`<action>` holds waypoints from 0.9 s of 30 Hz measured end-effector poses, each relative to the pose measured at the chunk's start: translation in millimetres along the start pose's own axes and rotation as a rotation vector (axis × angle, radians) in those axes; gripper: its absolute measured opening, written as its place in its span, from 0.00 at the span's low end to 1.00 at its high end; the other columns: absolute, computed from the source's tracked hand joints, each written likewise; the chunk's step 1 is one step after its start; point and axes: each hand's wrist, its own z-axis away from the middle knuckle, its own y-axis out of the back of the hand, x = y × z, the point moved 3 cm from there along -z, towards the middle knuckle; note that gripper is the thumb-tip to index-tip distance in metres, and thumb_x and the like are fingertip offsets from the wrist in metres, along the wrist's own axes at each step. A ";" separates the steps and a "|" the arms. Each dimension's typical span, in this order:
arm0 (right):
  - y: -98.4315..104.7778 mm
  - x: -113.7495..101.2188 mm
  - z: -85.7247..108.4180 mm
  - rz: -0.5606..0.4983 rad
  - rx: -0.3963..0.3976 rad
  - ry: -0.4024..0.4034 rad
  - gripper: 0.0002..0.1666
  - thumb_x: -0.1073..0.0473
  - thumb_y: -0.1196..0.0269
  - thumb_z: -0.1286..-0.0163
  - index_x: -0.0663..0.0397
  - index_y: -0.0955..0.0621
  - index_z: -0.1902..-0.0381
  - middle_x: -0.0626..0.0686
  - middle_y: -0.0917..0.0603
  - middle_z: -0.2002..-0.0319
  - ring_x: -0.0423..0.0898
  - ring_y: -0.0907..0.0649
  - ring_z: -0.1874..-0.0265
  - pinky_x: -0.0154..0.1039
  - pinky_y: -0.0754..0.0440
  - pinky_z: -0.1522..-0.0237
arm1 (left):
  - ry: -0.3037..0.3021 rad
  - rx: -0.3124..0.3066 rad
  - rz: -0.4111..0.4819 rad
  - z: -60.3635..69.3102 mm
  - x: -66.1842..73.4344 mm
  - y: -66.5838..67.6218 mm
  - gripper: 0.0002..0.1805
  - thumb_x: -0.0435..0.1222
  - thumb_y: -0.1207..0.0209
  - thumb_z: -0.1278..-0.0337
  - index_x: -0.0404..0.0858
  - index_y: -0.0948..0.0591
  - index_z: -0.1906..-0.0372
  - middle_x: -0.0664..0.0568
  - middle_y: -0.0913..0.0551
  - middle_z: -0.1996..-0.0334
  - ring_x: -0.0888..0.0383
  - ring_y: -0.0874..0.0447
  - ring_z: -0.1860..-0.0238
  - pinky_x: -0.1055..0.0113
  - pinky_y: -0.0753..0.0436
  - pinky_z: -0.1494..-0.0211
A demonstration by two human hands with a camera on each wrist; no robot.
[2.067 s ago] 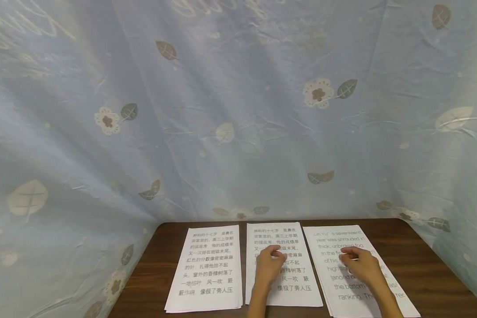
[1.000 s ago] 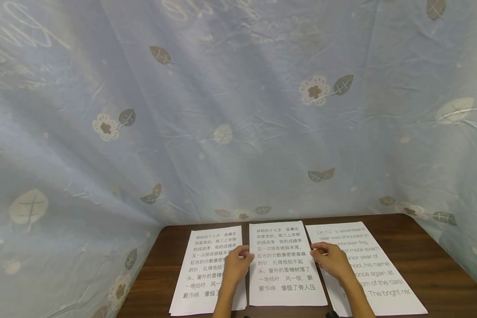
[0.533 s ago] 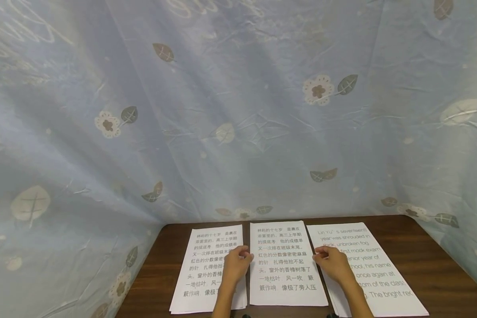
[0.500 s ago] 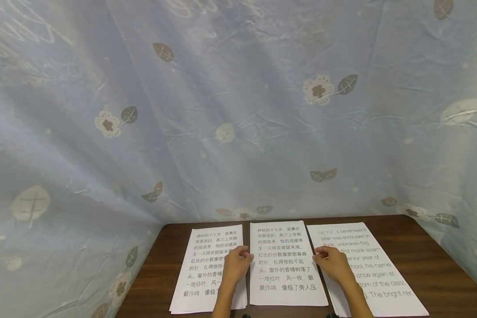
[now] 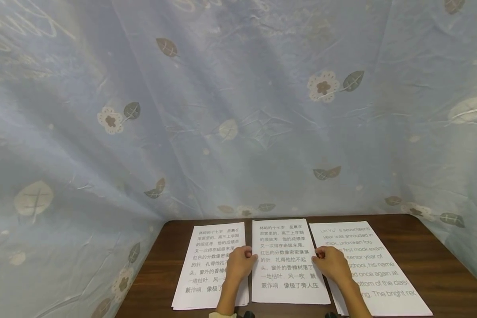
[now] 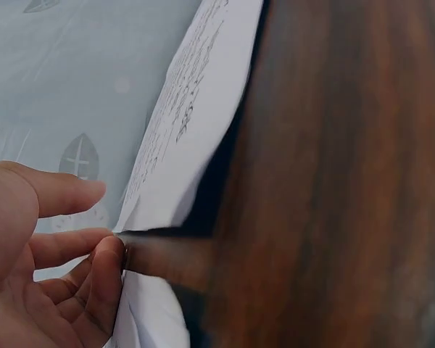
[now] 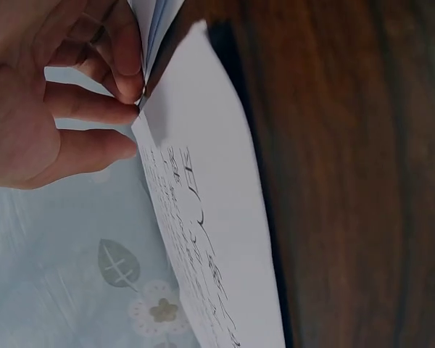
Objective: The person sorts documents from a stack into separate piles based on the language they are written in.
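A middle stack of white paper (image 5: 286,278) with printed Chinese text lies flat between my two hands. My left hand (image 5: 240,265) is at its left edge, over the right part of the left paper stack (image 5: 206,265). In the left wrist view, the thumb stands apart from the index finger, whose tip is at the paper's edge. My right hand (image 5: 331,264) is at the middle stack's right edge, over the right paper stack (image 5: 385,282) with English text. The right wrist view shows its fingertips (image 7: 127,112) at the paper's edge, the thumb apart from the index finger.
The stacks lie side by side on a dark brown wooden table (image 5: 417,251). A pale blue curtain (image 5: 238,132) with leaf and flower prints hangs behind and at both sides. Some sheets of the left and right stacks stick out slightly.
Since the earliest frame, both hands have moved left, from over the middle and right stacks to either side of the middle stack. In the last half second the hands barely move; the view shifts slightly.
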 end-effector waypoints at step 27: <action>1.3 -5.0 -1.1 -0.035 0.009 -0.009 0.21 0.60 0.30 0.33 0.69 0.13 0.46 0.59 0.09 0.58 0.56 0.11 0.56 0.55 0.14 0.54 | 0.011 0.015 0.005 -1.0 2.4 -2.1 0.20 0.38 0.29 0.39 0.32 0.11 0.44 0.51 0.15 0.64 0.60 0.20 0.67 0.67 0.21 0.67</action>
